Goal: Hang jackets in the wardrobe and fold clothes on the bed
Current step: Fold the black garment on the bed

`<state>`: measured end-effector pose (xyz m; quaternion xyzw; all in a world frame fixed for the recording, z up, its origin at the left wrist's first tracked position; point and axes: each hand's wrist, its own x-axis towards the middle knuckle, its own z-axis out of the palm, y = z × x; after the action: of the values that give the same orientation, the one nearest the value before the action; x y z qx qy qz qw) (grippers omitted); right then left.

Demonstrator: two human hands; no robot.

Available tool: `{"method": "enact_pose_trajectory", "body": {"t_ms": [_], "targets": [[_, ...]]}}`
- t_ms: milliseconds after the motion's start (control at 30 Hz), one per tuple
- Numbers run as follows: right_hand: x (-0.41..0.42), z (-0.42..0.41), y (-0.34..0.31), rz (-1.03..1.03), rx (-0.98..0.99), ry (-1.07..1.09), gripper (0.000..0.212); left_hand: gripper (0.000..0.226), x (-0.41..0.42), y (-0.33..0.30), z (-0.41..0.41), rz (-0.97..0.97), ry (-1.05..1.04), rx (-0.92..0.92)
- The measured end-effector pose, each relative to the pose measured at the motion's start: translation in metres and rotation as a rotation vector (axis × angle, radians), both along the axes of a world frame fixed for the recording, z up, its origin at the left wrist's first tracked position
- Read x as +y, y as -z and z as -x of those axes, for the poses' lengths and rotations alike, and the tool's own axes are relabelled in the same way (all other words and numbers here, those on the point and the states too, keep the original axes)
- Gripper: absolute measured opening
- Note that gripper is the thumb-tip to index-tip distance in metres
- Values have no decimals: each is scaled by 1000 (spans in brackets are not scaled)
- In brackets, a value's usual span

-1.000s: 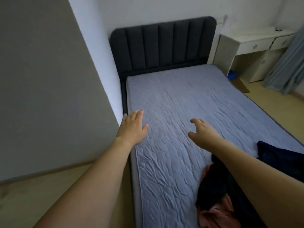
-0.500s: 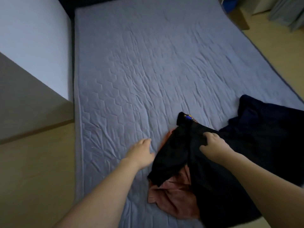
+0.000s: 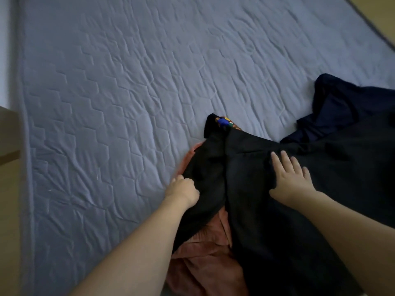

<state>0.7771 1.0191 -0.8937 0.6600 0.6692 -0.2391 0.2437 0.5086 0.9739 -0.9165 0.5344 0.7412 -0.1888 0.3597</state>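
A heap of clothes lies on the near right part of the bed (image 3: 128,92). On top is a black garment (image 3: 245,167) with a small colourful patch at its far tip. Under it a pink-brown garment (image 3: 205,263) sticks out toward me. A dark navy garment (image 3: 342,107) lies to the right. My left hand (image 3: 183,190) is curled around the black garment's left edge. My right hand (image 3: 290,178) rests flat on the black garment with fingers spread.
The bed's grey-blue quilted cover stretches far and left of the heap. A strip of wooden floor (image 3: 8,210) runs along the bed's left side, with a pale wall corner (image 3: 4,50) above it. Floor also shows at the top right corner.
The view has dropped from the headboard down to the clothes heap. Both hands came down from the air; the left has closed on the black garment's edge and the right lies flat on it.
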Motion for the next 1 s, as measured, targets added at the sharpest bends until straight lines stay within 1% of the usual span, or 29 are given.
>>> {"method": "enact_pose_trajectory", "body": {"t_ms": [67, 133, 167, 233, 267, 300, 333, 367, 400, 433, 500, 567, 600, 667, 733, 800, 833, 867, 900, 933, 967, 1000], "targets": [[9, 5, 5, -8, -5, -51, 102, 32, -7, 2, -2, -79, 79, -46], [21, 10, 7, -27, 1, -71, 101, 30, -10, 4, -3, -157, 26, -140], [29, 12, 8, -42, -3, -80, 100, 39, -8, 3, -1, -185, -18, -181], [46, 14, 11, -63, -61, -126, 92, 65, 4, 4, 3, -196, -85, -210], [53, 14, 13, -66, -105, -156, 81, 74, 10, 6, 6, -186, -104, -186], [58, 13, 15, -68, -134, -166, 64, 78, 14, 9, 9, -166, -113, -144], [61, 12, 16, -68, -128, -144, 44, 74, 16, 13, 11, -144, -110, -93], [61, 13, 17, -44, -97, -115, 28, 62, 16, 16, 12, -111, -89, -47], [60, 12, 16, -14, -75, -119, 17, 49, 14, 18, 10, -77, -53, -21], [58, 12, 13, -7, -76, -170, 10, 40, 10, 19, 8, -61, -27, -20], [57, 12, 4, -84, -98, -330, 3, 34, -1, 19, 8, -89, -40, -90], [55, 18, -11, -154, -51, -426, 5, 32, -13, 12, 21, -162, -152, -157], [53, 28, -21, -131, 16, -426, 8, 30, -19, 8, 36, -200, -215, -140], [38, 65, -46, 37, 146, -420, 11, 27, -36, -5, 83, -261, -344, -14], [7, 116, -64, 203, 273, -500, 12, 27, -58, -22, 145, -329, -504, 149], [-40, 170, -76, 353, 418, -594, 10, 27, -83, -43, 213, -368, -688, 273], [-61, 194, -79, 428, 486, -613, 8, 27, -98, -53, 245, -336, -754, 332], [-78, 215, -80, 498, 538, -613, 6, 29, -115, -62, 272, -256, -792, 394], [-89, 231, -77, 553, 567, -602, 7, 33, -131, -70, 293, -147, -796, 452], [-92, 242, -71, 552, 572, -605, 14, 34, -143, -75, 306, -21, -743, 508], [-88, 248, -64, 483, 539, -636, 26, 33, -152, -79, 309, 94, -620, 553], [-79, 250, -56, 366, 476, -663, 38, 31, -156, -79, 306, 145, -446, 564]]}}
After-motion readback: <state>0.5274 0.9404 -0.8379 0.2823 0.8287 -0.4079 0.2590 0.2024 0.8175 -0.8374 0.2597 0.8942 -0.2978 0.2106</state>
